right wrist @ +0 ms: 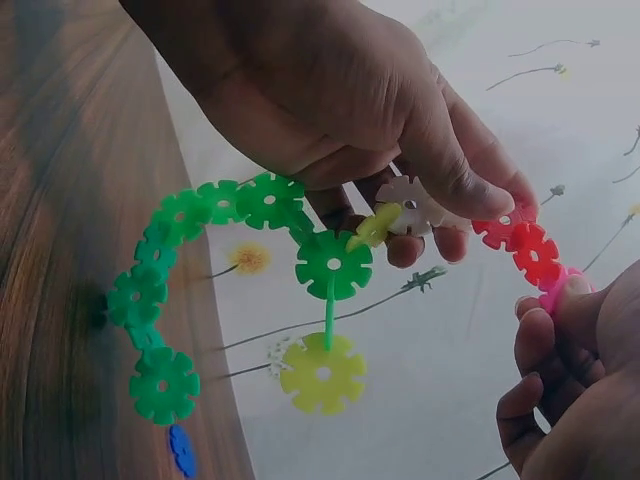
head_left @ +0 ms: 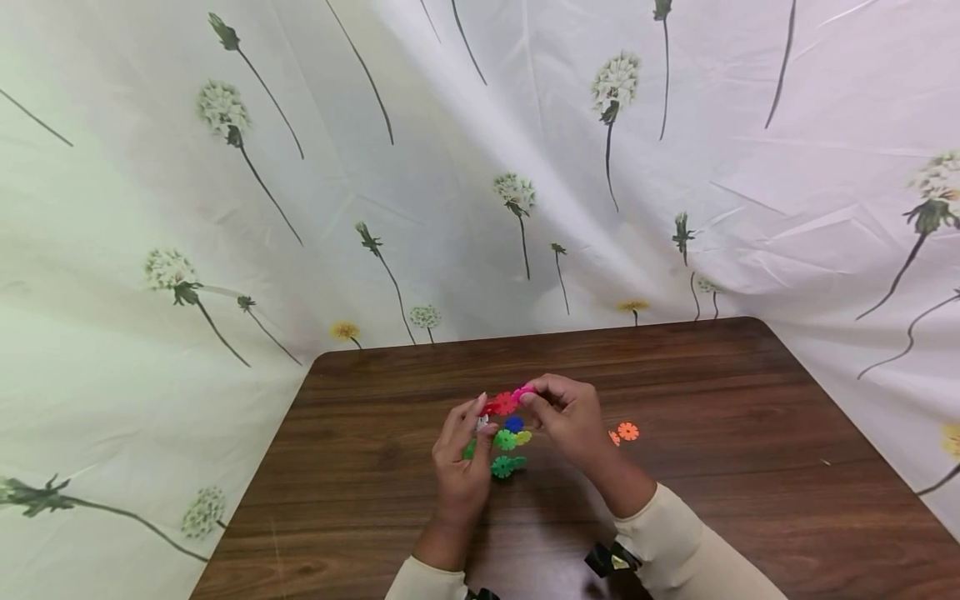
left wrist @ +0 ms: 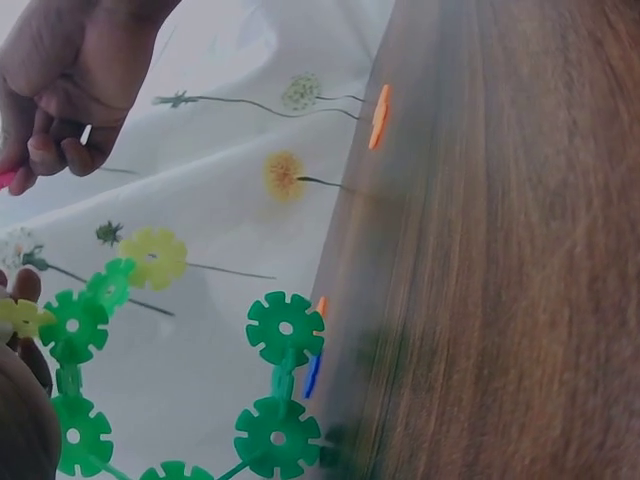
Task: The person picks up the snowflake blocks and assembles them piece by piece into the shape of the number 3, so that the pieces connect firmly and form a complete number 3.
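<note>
My left hand (head_left: 461, 462) holds a linked chain of notched plastic discs. The thumb and forefinger pinch a red disc (right wrist: 494, 232), and a white disc (right wrist: 408, 205) sits against the fingers. Green discs (right wrist: 335, 264) hang in a curve below this hand, with a yellow disc (right wrist: 323, 373) branching off them. My right hand (head_left: 570, 417) pinches a pink disc (right wrist: 562, 288) between thumb and forefinger. That pink disc meets another red disc (right wrist: 536, 254) at the chain's end; whether its slots are fully joined cannot be made out.
Beneath the hands is a brown wood-grain table (head_left: 360, 467). Two orange discs, one in plain sight (head_left: 627, 431), lie right of the right hand. A loose blue disc (right wrist: 182, 451) rests on the table near the chain. A white dandelion-print cloth (head_left: 465, 167) hangs behind the table.
</note>
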A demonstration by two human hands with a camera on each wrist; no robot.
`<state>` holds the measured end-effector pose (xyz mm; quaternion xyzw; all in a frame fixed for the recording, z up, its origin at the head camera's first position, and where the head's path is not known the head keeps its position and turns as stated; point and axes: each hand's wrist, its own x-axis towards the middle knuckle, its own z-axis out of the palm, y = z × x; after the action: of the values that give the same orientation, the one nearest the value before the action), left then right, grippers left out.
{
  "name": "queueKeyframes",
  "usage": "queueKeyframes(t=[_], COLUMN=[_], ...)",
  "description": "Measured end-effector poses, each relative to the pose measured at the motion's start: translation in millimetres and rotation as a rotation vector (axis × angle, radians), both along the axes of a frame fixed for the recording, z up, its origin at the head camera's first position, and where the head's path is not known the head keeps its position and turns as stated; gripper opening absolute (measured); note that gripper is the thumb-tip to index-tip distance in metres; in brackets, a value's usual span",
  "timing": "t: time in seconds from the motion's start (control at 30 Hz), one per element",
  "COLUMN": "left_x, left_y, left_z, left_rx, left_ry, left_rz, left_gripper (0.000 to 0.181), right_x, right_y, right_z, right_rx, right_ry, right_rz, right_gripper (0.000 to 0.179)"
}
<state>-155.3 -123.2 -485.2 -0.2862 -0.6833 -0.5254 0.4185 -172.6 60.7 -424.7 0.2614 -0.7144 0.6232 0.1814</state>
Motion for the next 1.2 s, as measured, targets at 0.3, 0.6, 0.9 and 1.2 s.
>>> queueKeyframes(t=[0.3,0.6,0.9,1.2], left_x=[1.1,2.8,1.3,0.6], left_y=[-0.3,0.1,1.3,1.1], left_z=[2.3,2.2,1.0,0.8], left_rx=[-0.004,-0.004,0.041,0.042], left_ry=[0.005,-0.049,-0.045,-0.055], left_rz=[-0.057,0.028,0.108,0.137], left_gripper=[0.061,0.058,0.051,0.052], right_x=[-0.8,-3.5,-10.1,-19.5], right_y=[0,3,5,7], right_z=[-2.3,-1.4,-5.7,-14.1], right_rx=[0.0,-0.009,0.042,0.043], right_ry=[0.002,-0.029,-0.14,-0.203], right_rz=[0.003,0.075,0.072,0.072], right_gripper=[0.009,0.008,0.016,0.015])
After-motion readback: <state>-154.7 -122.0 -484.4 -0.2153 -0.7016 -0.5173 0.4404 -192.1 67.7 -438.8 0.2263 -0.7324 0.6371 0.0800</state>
